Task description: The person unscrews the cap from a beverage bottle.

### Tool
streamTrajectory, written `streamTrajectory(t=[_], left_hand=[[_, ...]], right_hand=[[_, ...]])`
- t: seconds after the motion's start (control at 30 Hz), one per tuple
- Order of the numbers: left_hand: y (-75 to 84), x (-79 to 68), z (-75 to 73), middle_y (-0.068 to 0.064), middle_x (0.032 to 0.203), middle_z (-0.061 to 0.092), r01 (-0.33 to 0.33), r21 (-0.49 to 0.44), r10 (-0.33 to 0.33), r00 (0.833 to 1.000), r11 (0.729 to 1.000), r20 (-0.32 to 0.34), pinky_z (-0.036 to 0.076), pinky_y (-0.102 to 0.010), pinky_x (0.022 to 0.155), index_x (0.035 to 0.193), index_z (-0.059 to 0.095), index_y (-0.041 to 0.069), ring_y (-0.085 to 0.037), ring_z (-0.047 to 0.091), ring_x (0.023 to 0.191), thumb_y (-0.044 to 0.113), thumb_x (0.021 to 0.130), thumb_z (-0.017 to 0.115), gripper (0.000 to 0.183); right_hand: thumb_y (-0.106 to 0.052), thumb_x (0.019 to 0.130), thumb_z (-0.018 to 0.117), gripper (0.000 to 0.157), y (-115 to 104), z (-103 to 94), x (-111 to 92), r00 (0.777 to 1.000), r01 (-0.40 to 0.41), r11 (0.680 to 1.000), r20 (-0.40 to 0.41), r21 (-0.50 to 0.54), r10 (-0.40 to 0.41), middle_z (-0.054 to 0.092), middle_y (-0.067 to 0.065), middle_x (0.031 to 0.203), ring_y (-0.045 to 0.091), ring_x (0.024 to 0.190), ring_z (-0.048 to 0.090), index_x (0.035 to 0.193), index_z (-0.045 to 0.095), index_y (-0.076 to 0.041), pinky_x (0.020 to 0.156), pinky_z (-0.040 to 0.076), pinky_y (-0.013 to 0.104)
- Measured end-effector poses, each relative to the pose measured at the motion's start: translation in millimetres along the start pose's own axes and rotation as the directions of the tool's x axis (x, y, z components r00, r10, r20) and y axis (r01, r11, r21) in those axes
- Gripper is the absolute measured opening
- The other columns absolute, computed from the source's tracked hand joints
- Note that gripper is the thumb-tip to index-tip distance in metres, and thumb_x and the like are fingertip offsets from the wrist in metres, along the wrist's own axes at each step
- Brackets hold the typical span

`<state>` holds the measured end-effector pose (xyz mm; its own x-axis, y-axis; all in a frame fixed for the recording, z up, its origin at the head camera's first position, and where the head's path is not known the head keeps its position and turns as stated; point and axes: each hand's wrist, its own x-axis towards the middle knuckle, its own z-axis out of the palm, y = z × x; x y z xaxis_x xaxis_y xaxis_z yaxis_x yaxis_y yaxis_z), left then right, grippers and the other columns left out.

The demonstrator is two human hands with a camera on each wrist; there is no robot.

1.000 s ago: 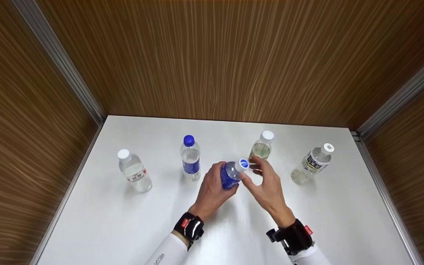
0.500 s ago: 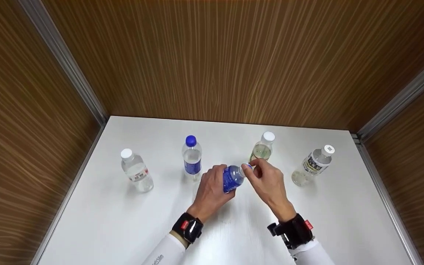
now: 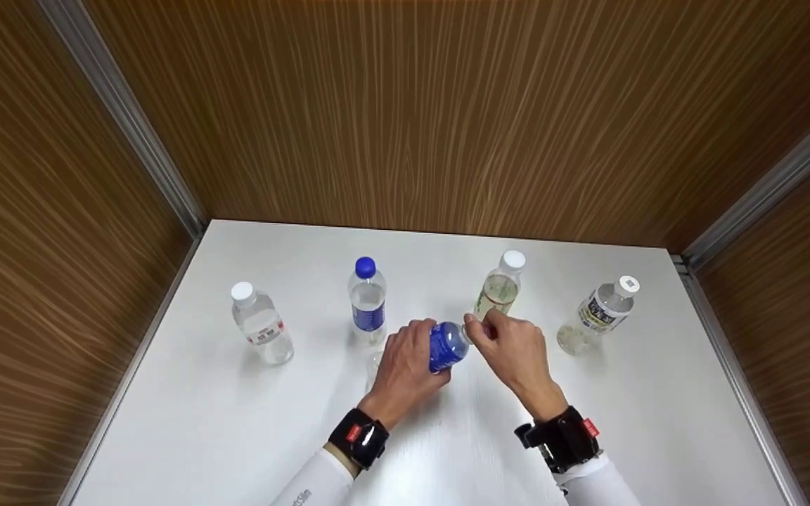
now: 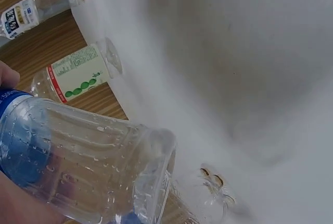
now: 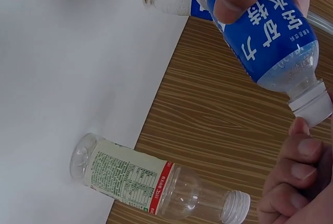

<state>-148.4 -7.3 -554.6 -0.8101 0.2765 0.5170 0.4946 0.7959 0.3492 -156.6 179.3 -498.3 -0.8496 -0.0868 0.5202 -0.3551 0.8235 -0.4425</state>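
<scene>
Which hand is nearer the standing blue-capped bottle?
Left: the left hand is just right of the standing blue-capped bottle, on its near side; the right hand is farther right.

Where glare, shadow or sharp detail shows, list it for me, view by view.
Head: glare whitens the table at the lower middle, with a faint shadow beside the leftmost bottle; left wrist: a broad, soft-edged shadow darkens the table; right wrist: large lettering on the held bottle looks crisp.
</scene>
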Motion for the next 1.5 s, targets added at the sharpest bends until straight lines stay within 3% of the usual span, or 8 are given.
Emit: streamTrajectory(t=[0.27,0.5,0.77,1.0,1.2,1.5], left_hand=[[-0.4,0.4,-4.8,-0.004,0.104,0.058,0.013,-0.074,-0.009,0.998,0.997,0.055,0.048,-0.037,0.080,0.123,0.048,0.006,-0.020,0.058,0.091,0.032,0.062,0.084,0.075],[-3.7,0.5,-9.7,-0.005,0.106,0.058,0.009,-0.074,-0.002,0.994,0.997,0.106,0.048,-0.036,0.082,0.124,0.047,0.006,-0.020,0.058,0.093,0.032,0.063,0.084,0.076],[-6.4,-0.8,-10.1,-0.004,0.107,0.058,0.012,-0.103,0.000,0.993,0.995,0.118,0.048,-0.037,0.084,0.126,0.047,0.006,-0.019,0.058,0.093,0.032,0.064,0.083,0.077],[-8.8,-2.0,-8.9,-0.004,0.104,0.058,-0.018,-0.121,0.028,0.996,0.992,0.079,0.049,-0.036,0.083,0.124,0.048,0.005,-0.019,0.058,0.091,0.032,0.065,0.082,0.073],[-8.8,-4.4,-7.7,-0.004,0.105,0.059,0.000,-0.142,0.011,0.997,0.990,0.077,0.048,-0.036,0.084,0.125,0.047,0.005,-0.019,0.058,0.092,0.032,0.066,0.082,0.073],[-2.5,-3.7,-5.2,-0.004,0.107,0.058,0.000,-0.126,0.007,0.998,0.992,0.060,0.047,-0.037,0.084,0.126,0.046,0.006,-0.019,0.057,0.094,0.033,0.065,0.083,0.076]], right_hand=[[-0.036,0.093,0.063,0.030,0,-8.7,0,0.992,-0.001,0.992,0.129,0.126,-0.016,0.045,-0.009,0.059,0.010,0.050,0.042,0.073,0.053,-0.015,0.044,0.032,0.029],[-0.034,0.096,0.060,0.024,1,-15.5,-4,0.972,0.016,0.979,0.226,0.203,-0.062,0.048,-0.009,0.069,0.008,0.056,0.044,0.091,0.057,-0.011,0.047,0.037,0.027],[-0.022,0.096,0.062,0.019,2,-16.3,-6,0.958,0.134,0.952,0.210,0.277,-0.196,0.051,-0.006,0.078,0.007,0.064,0.046,0.104,0.055,-0.006,0.052,0.041,0.026],[-0.020,0.097,0.060,0.021,3,-15.0,-7,0.951,0.156,0.941,0.212,0.299,-0.225,0.052,-0.005,0.082,0.008,0.068,0.049,0.109,0.054,-0.005,0.056,0.043,0.026],[-0.029,0.098,0.057,0.025,3,-13.9,-7,0.957,0.095,0.954,0.238,0.285,-0.167,0.053,-0.004,0.081,0.010,0.067,0.049,0.111,0.056,-0.008,0.055,0.043,0.028],[-0.037,0.093,0.063,0.032,-2,-12.1,-5,0.988,0.020,0.968,0.141,0.249,-0.057,0.047,-0.007,0.068,0.008,0.055,0.043,0.109,0.058,-0.010,0.047,0.034,0.027]])
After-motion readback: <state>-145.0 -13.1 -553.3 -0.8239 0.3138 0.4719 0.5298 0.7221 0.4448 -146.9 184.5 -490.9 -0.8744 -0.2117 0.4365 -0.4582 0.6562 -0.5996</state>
